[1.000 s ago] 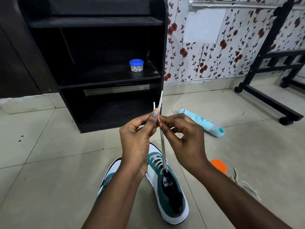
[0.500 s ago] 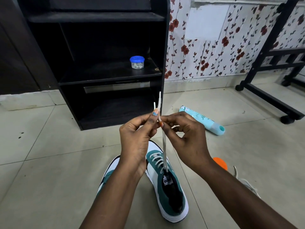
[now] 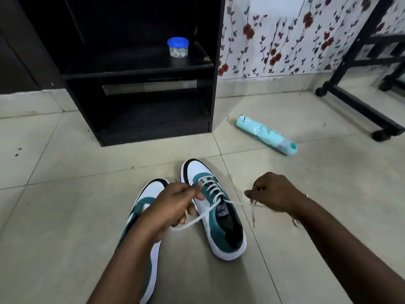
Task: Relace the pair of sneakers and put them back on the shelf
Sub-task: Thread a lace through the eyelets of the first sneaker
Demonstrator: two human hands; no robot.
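Gripping one lace end (image 3: 192, 220) in the left hand (image 3: 175, 207), right hand (image 3: 274, 191) pinching the other, laced sneaker (image 3: 219, 216) between

Both hands have dropped and parted. The left hand (image 3: 175, 207) and right hand (image 3: 274, 191), previously together and raised, now draw the lace (image 3: 235, 202) ends sideways, low over the right sneaker (image 3: 215, 220), each gripping one end. Lace no longer vertical.

Glossy pale floor tiles (image 3: 65, 216), matt black wooden shelf (image 3: 215, 62), woven white cloth lace (image 3: 197, 218), smooth teal plastic bottle (image 3: 266, 134)
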